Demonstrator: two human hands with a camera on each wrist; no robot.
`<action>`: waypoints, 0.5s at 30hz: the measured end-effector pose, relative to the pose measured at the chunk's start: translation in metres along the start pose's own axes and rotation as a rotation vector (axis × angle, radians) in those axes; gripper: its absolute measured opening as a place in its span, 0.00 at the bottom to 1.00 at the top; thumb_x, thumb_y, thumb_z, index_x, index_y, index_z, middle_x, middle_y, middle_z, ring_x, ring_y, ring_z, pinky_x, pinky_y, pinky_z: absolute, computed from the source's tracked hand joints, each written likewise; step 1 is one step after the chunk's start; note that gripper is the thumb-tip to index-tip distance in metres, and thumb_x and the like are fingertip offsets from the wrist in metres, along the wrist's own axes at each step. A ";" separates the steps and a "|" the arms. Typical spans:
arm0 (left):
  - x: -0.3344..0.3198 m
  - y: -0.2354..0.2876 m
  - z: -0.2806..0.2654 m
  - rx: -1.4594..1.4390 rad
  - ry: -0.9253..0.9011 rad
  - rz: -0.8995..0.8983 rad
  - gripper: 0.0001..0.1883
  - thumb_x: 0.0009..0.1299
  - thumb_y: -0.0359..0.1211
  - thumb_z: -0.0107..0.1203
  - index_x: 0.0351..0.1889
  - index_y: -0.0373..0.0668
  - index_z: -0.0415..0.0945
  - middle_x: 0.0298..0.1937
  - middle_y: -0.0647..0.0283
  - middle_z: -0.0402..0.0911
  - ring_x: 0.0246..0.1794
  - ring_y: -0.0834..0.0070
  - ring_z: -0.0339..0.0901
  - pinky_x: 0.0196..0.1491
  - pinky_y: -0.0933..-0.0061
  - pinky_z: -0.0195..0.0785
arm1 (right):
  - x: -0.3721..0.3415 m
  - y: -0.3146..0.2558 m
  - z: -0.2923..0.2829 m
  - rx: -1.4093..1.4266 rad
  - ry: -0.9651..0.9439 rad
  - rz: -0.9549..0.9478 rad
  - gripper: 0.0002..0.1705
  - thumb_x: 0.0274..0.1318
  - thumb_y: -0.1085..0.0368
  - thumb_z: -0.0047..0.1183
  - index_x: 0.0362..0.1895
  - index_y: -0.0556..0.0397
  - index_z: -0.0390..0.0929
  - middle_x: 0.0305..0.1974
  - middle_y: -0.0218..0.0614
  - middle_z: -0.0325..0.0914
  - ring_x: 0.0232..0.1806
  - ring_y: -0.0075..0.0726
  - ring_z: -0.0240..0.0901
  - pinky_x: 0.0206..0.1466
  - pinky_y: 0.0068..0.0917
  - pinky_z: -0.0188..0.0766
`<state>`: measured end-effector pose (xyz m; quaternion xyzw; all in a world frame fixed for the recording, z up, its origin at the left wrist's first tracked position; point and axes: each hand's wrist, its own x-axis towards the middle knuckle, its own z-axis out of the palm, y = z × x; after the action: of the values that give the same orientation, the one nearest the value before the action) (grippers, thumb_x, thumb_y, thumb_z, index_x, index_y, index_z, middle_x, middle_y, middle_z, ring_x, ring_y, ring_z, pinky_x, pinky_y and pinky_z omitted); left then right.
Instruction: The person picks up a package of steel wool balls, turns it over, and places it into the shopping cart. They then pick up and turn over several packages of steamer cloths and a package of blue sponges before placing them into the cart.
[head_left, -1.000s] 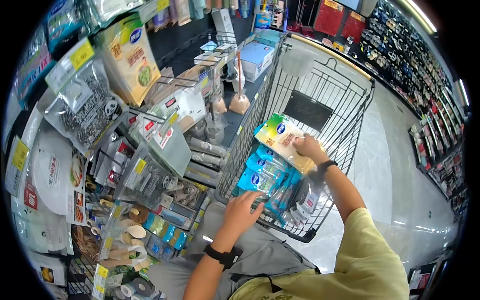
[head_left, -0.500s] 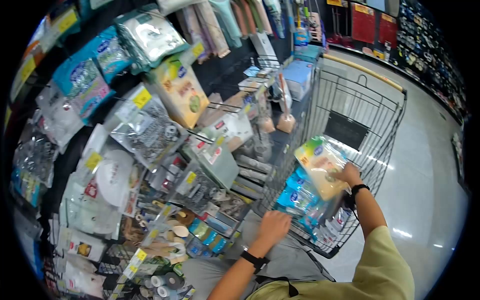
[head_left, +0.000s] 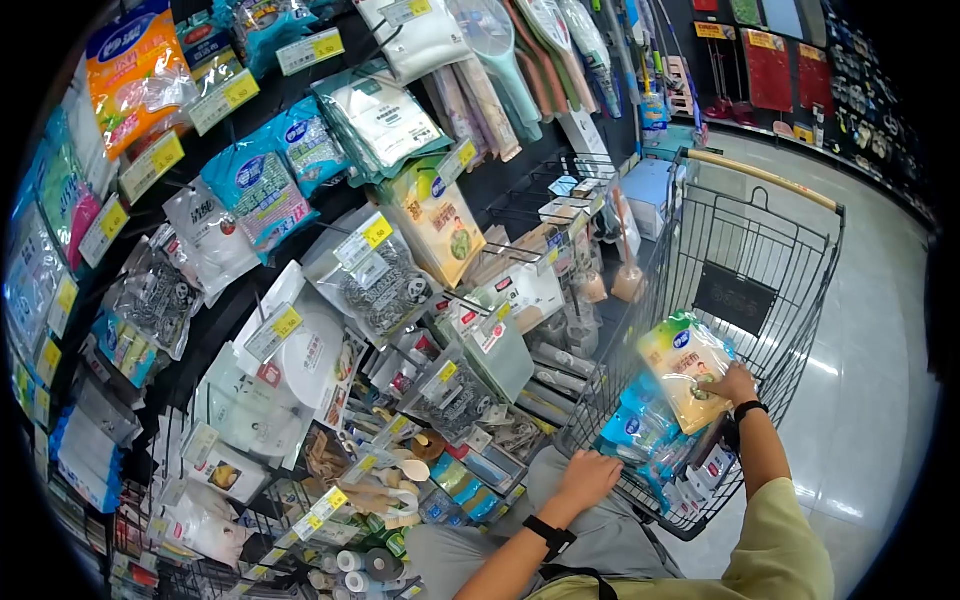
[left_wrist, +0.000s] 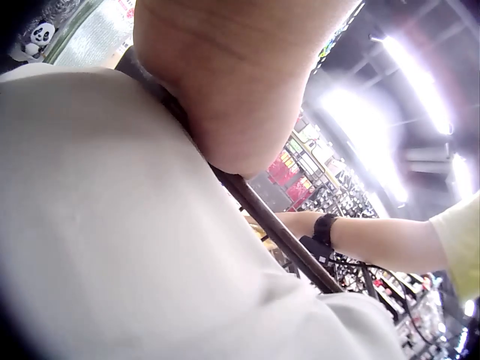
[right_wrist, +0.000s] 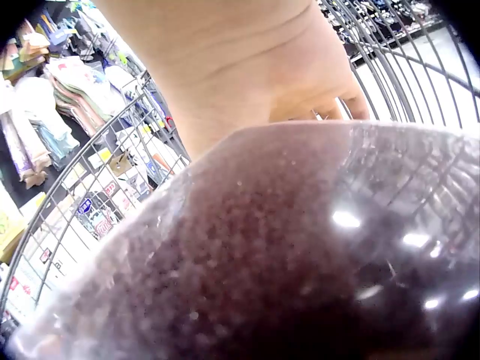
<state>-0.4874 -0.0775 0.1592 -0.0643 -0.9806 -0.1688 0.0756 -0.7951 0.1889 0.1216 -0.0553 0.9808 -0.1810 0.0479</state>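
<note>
In the head view my right hand [head_left: 737,384] holds a yellow-and-green packet of cleaning cloths [head_left: 687,365] by its right side, thumb across its face. The packet lies over blue packets [head_left: 637,425] inside the wire shopping cart [head_left: 822,300]. My left hand [head_left: 590,476] grips the cart's near rim, beside the grey trouser leg. In the left wrist view the heel of the left hand [left_wrist: 240,112] rests on the dark rail [left_wrist: 277,229]. A dark, shiny plastic-wrapped thing [right_wrist: 247,247] fills the lower right wrist view, below the right hand [right_wrist: 255,75], hiding most of the fingers.
Shelves of hanging goods stand on the left, with steel wool bags [head_left: 375,275], a matching yellow packet [head_left: 437,222] and wooden spoons [head_left: 412,468]. White-labelled packs [head_left: 708,470] lie in the cart's near corner. Pale floor tiles [head_left: 865,420] stretch along the right side.
The head view has swung left, showing more of the shelves. My left hand has moved from over the blue packets to the cart's rim. The right hand keeps hold of the yellow packet.
</note>
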 end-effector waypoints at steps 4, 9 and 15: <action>-0.008 0.006 0.010 -0.062 0.068 0.032 0.12 0.76 0.41 0.51 0.43 0.49 0.83 0.37 0.66 0.84 0.42 0.66 0.78 0.49 0.62 0.63 | -0.005 -0.003 -0.016 -0.015 -0.116 0.013 0.63 0.22 0.30 0.76 0.59 0.64 0.76 0.57 0.60 0.76 0.61 0.60 0.73 0.65 0.42 0.70; -0.012 0.020 0.007 -0.079 0.032 -0.008 0.11 0.75 0.40 0.52 0.42 0.48 0.84 0.37 0.67 0.84 0.41 0.66 0.78 0.49 0.62 0.63 | -0.005 0.014 -0.002 -0.039 -0.042 0.040 0.72 0.19 0.27 0.75 0.67 0.62 0.68 0.62 0.59 0.72 0.66 0.60 0.69 0.68 0.45 0.67; -0.016 0.025 0.006 -0.109 0.073 -0.001 0.11 0.75 0.40 0.52 0.43 0.48 0.84 0.36 0.66 0.84 0.41 0.66 0.78 0.50 0.62 0.63 | -0.014 0.007 -0.020 -0.086 -0.161 0.064 0.72 0.18 0.22 0.72 0.64 0.62 0.73 0.61 0.59 0.74 0.65 0.60 0.69 0.67 0.45 0.67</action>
<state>-0.4691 -0.0540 0.1592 -0.0617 -0.9666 -0.2243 0.1076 -0.7843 0.2045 0.1384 -0.0404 0.9819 -0.1321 0.1299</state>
